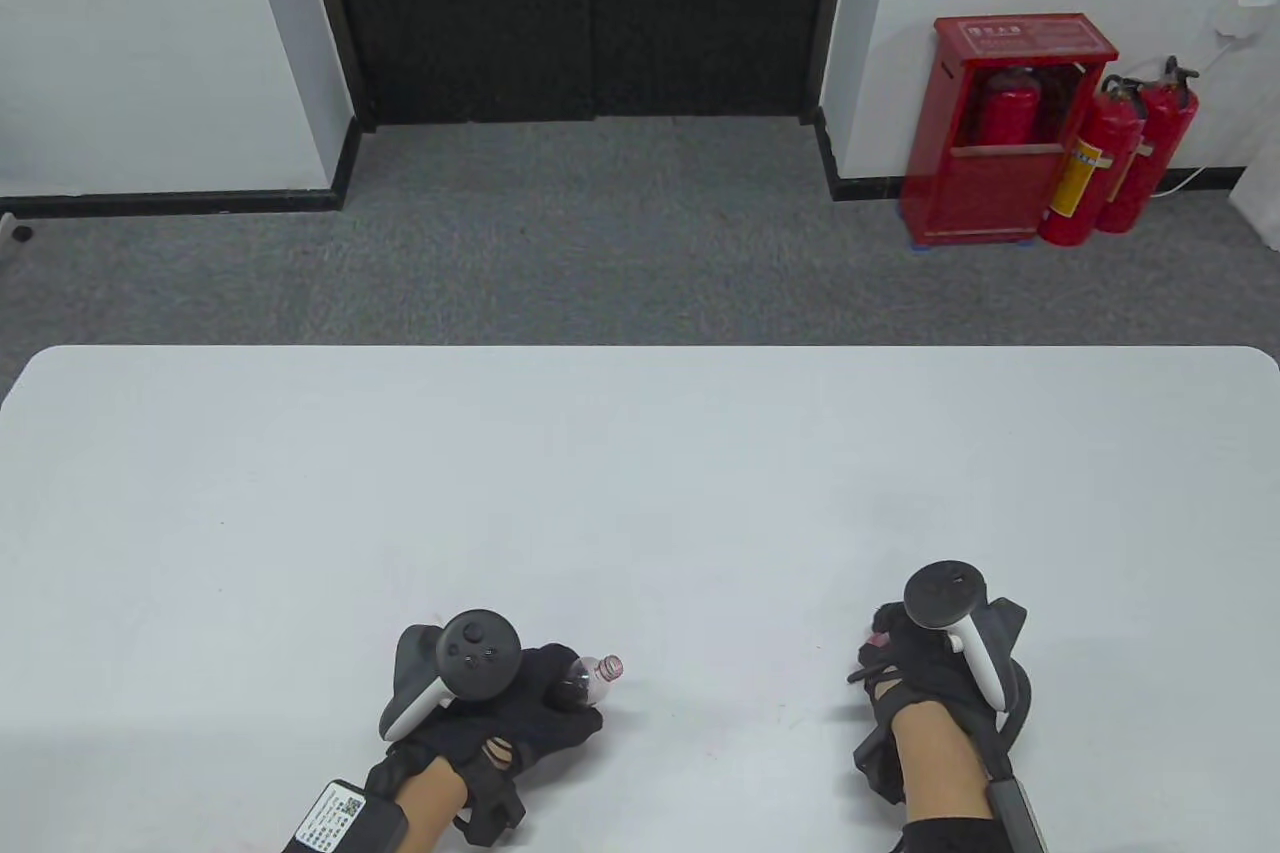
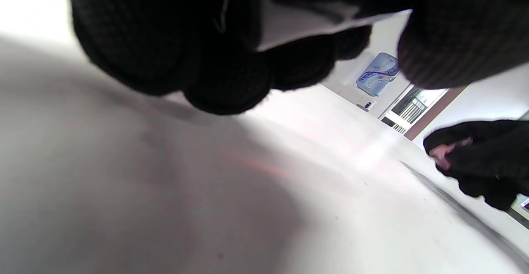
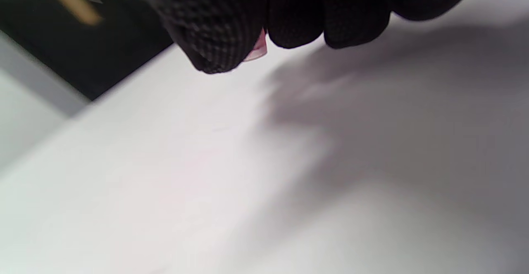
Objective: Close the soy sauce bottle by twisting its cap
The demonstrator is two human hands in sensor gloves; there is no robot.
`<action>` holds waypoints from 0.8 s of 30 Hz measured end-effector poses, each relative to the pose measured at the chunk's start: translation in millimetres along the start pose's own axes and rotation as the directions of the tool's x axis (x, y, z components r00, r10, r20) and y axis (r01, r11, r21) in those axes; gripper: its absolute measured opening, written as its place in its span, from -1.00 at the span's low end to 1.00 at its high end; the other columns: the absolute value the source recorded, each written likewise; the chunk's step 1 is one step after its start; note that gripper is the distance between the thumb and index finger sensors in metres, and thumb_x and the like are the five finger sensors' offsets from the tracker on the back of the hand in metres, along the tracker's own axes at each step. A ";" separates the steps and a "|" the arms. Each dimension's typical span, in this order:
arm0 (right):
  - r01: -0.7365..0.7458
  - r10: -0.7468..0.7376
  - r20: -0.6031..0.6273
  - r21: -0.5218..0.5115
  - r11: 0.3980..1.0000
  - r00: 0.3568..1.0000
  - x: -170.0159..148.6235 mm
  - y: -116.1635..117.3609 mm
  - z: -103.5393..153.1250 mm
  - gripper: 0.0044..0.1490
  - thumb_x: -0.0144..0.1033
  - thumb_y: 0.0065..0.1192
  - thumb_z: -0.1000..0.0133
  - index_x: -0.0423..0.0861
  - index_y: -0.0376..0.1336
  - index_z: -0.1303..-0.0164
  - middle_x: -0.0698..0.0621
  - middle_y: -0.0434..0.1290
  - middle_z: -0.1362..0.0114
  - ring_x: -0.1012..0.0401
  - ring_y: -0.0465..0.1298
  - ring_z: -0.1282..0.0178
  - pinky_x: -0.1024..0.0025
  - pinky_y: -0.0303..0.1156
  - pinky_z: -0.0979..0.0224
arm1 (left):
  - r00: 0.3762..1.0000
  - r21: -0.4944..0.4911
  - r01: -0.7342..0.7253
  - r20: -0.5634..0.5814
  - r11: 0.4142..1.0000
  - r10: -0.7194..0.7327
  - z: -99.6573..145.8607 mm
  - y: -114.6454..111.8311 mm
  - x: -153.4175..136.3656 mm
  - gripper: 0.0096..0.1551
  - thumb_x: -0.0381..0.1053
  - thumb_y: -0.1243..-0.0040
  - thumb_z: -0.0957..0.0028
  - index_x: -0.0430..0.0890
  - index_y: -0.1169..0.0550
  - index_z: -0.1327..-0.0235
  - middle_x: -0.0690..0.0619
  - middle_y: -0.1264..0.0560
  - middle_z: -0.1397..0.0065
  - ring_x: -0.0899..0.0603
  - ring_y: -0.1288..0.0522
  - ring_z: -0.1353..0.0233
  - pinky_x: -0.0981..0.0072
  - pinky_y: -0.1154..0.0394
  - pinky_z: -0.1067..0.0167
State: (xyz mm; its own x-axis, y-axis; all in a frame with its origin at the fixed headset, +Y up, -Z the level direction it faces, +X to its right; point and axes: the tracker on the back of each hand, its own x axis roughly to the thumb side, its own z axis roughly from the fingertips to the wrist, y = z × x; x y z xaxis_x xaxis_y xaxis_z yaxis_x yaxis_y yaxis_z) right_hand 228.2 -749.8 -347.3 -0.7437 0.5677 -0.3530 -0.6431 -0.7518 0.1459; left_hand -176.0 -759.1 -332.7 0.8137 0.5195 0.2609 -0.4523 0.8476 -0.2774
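Observation:
My left hand grips a small clear soy sauce bottle near the table's front edge; its open neck with a pink rim points up and to the right. Most of the bottle is hidden under the glove. In the left wrist view my left fingers curl just above the table. My right hand is apart, to the right, and holds a small pink cap in its curled fingers. The cap peeks out between the fingers in the right wrist view and shows in the left wrist view.
The white table spreads wide ahead of both hands. Beyond its far edge are grey carpet, a dark door, and a red cabinet with fire extinguishers at the back right.

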 end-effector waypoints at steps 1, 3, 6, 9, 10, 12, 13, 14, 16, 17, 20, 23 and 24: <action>0.048 -0.051 0.097 0.026 0.998 0.994 9.0 3.4 4.3 -0.27 -0.18 0.42 0.05 0.00 0.26 -0.36 -0.14 0.47 -0.29 -0.12 0.48 -0.05 -0.07 0.45 -0.02 | 1.000 -0.006 0.001 0.002 1.000 -0.001 -0.4 -0.8 0.9 -0.41 0.51 -0.48 0.26 0.33 -0.64 -0.01 0.33 -0.71 -0.10 0.03 -0.81 -0.03 0.20 -0.72 0.11; 0.115 -0.127 0.196 0.070 0.991 0.972 25.1 11.8 10.9 -0.27 -0.19 0.44 0.06 0.00 0.28 -0.35 -0.13 0.49 -0.26 -0.12 0.50 -0.02 -0.07 0.46 0.01 | 1.000 -0.017 0.008 0.004 1.000 -0.008 -1.1 -2.5 2.0 -0.41 0.51 -0.49 0.26 0.32 -0.64 -0.01 0.32 -0.71 -0.09 0.03 -0.81 -0.02 0.20 -0.72 0.12; 0.189 -0.244 0.345 0.185 0.964 0.906 51.0 30.9 18.7 -0.28 -0.20 0.45 0.07 0.02 0.29 -0.34 -0.11 0.52 -0.26 -0.12 0.53 -0.02 -0.07 0.47 0.02 | 1.000 -0.032 0.029 0.007 0.999 -0.029 -1.1 -4.9 3.0 -0.41 0.51 -0.49 0.26 0.32 -0.64 -0.01 0.32 -0.71 -0.08 0.03 -0.81 0.00 0.21 -0.72 0.14; 0.223 -0.314 0.388 0.263 0.939 0.867 65.0 43.7 24.9 -0.28 -0.22 0.47 0.08 0.04 0.29 -0.34 -0.09 0.57 -0.28 -0.12 0.57 -0.03 -0.08 0.49 0.04 | 0.999 -0.052 0.043 0.007 0.998 -0.043 -0.9 -6.9 3.3 -0.41 0.51 -0.49 0.26 0.32 -0.64 -0.01 0.33 -0.72 -0.07 0.03 -0.81 0.01 0.21 -0.72 0.14; 0.227 -0.333 0.400 0.288 0.930 0.854 69.7 48.4 27.6 -0.28 -0.22 0.47 0.08 0.04 0.29 -0.34 -0.08 0.58 -0.28 -0.13 0.58 -0.03 -0.08 0.49 0.04 | 0.999 -0.060 0.053 0.005 0.997 -0.053 -1.5 -7.7 3.9 -0.41 0.51 -0.49 0.26 0.31 -0.64 -0.02 0.32 -0.72 -0.07 0.03 -0.81 0.02 0.20 -0.72 0.14; 0.228 -0.348 0.421 0.311 0.923 0.838 75.3 54.1 31.8 -0.27 -0.23 0.49 0.08 0.05 0.29 -0.34 -0.06 0.59 -0.29 -0.13 0.59 -0.04 -0.08 0.49 0.04 | 0.998 -0.064 0.070 0.005 0.996 -0.069 -2.1 -8.7 4.7 -0.41 0.51 -0.49 0.26 0.32 -0.64 -0.02 0.32 -0.72 -0.07 0.03 -0.81 0.02 0.20 -0.72 0.14; 0.214 -0.345 0.436 0.322 0.922 0.831 78.2 56.6 33.9 -0.27 -0.23 0.49 0.09 0.05 0.29 -0.34 -0.06 0.60 -0.30 -0.13 0.59 -0.04 -0.08 0.49 0.04 | 0.997 -0.066 0.079 0.003 0.995 -0.079 -2.4 -9.5 5.3 -0.40 0.51 -0.49 0.26 0.31 -0.64 -0.02 0.32 -0.72 -0.07 0.03 -0.81 0.03 0.20 -0.72 0.14; 0.198 -0.335 0.452 0.322 0.926 0.827 80.7 58.6 35.6 -0.27 -0.23 0.48 0.08 0.05 0.29 -0.34 -0.06 0.60 -0.30 -0.13 0.59 -0.05 -0.08 0.49 0.03 | 0.996 -0.069 0.086 0.004 0.994 -0.086 -2.4 -10.1 5.8 -0.41 0.50 -0.49 0.25 0.32 -0.64 -0.02 0.33 -0.72 -0.06 0.03 -0.81 0.03 0.20 -0.72 0.14; 0.159 -0.306 0.508 0.312 0.937 0.805 85.1 64.1 38.1 -0.27 -0.23 0.48 0.08 0.03 0.28 -0.34 -0.06 0.59 -0.30 -0.13 0.59 -0.04 -0.08 0.49 0.03 | 0.995 -0.071 0.102 0.008 0.992 -0.102 -2.2 -11.4 7.3 -0.41 0.50 -0.49 0.25 0.32 -0.64 -0.02 0.33 -0.72 -0.06 0.03 -0.81 0.03 0.20 -0.72 0.14; 0.137 -0.295 0.537 0.315 0.939 0.791 87.1 66.7 39.2 -0.26 -0.22 0.48 0.08 0.01 0.28 -0.34 -0.06 0.59 -0.30 -0.13 0.59 -0.04 -0.08 0.49 0.03 | 0.994 -0.073 0.107 0.009 0.992 -0.106 -2.2 -11.7 8.0 -0.41 0.50 -0.50 0.25 0.32 -0.64 -0.02 0.33 -0.72 -0.06 0.03 -0.81 0.03 0.20 -0.72 0.14; 0.079 -0.265 0.633 0.305 0.949 0.727 93.8 74.5 43.5 -0.26 -0.22 0.47 0.08 -0.02 0.27 -0.34 -0.07 0.60 -0.29 -0.12 0.60 -0.02 -0.08 0.49 0.05 | 0.993 -0.071 0.116 0.012 0.991 -0.116 -2.5 -12.7 10.0 -0.41 0.50 -0.50 0.25 0.32 -0.64 -0.03 0.33 -0.72 -0.06 0.03 -0.81 0.03 0.20 -0.72 0.14; 0.068 -0.249 0.674 0.284 0.956 0.695 98.6 77.4 46.2 -0.25 -0.24 0.48 0.09 -0.03 0.27 -0.34 -0.08 0.59 -0.30 -0.12 0.60 -0.02 -0.08 0.50 0.06 | 0.992 -0.074 0.128 0.013 0.989 -0.127 -2.8 -13.6 11.5 -0.40 0.50 -0.50 0.25 0.32 -0.64 -0.04 0.33 -0.72 -0.06 0.03 -0.81 0.02 0.20 -0.72 0.13; 0.063 -0.250 0.698 0.283 0.957 0.671 99.7 78.5 47.4 -0.25 -0.24 0.48 0.09 -0.04 0.27 -0.34 -0.08 0.59 -0.30 -0.12 0.60 -0.02 -0.08 0.50 0.06 | 0.991 -0.075 0.132 0.013 0.988 -0.132 -2.7 -13.8 11.8 -0.40 0.50 -0.50 0.25 0.31 -0.64 -0.04 0.33 -0.72 -0.06 0.03 -0.81 0.03 0.20 -0.72 0.14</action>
State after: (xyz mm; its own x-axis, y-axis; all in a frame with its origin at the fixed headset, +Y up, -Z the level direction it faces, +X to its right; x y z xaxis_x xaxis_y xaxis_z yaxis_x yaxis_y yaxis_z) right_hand 94.9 -736.2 -327.3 -0.4655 0.8034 0.3712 -0.7137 -0.5888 0.3794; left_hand -159.1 -764.9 -328.3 0.8611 0.4049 0.3074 -0.3120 0.8983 -0.3092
